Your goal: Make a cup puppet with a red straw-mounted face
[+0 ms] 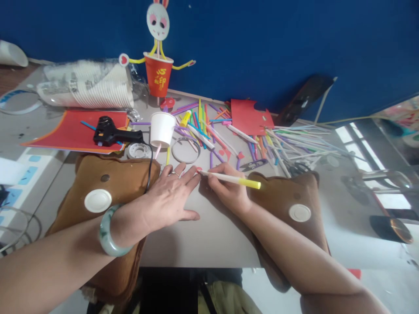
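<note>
My right hand [229, 189] grips a white marker pen [231, 178] with a yellow end, its tip pointing left. The tip is at a small red piece [198, 169] near the fingertips of my left hand. Palm down on the table, my left hand [175, 192] lies with its fingers spread, a ring on one finger and a jade bangle [111, 231] on the wrist. What lies under its fingertips is partly hidden. Beyond it a white paper cup [163, 129] stands on a pink straw, and a roll of tape [186, 150] lies to the right of the cup.
Behind stands a red cup figure [159, 74] with a rabbit head. A black glue gun [113, 132] rests on coloured paper [72, 131], beside bagged paper cups [88, 85]. Straw pieces [203, 120], red paper [250, 117] and scissors [254, 165] lie ahead. Brown cushions [131, 174] flank the table front.
</note>
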The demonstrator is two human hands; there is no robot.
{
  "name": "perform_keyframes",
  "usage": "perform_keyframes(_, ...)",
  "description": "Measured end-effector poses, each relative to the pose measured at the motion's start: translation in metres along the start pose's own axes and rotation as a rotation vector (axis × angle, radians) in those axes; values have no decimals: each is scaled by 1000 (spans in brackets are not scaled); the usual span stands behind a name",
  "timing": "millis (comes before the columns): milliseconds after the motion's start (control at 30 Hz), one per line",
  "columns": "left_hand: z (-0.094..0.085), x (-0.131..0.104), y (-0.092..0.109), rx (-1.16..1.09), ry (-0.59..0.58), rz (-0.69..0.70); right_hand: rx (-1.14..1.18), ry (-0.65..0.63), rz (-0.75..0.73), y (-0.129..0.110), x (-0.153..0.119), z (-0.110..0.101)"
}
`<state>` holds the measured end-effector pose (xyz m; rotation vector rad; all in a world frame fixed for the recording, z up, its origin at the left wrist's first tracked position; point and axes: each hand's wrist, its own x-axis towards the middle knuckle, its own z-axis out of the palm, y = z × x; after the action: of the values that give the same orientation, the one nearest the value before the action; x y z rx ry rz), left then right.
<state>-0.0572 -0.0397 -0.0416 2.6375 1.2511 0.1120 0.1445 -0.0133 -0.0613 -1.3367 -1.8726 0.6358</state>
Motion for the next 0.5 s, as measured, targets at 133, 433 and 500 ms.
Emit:
perform_keyframes(133, -3, 1, 1, 1, -17, -6, 19, 0, 22, -1, -1, 0)
perform_keyframes(433, -4, 2, 3, 18, -13, -22, -5, 17, 32, -3, 0, -1)
perform_keyframes(500, -5, 2, 4, 21, -17, -23, -2, 20, 32, -3, 0, -1)
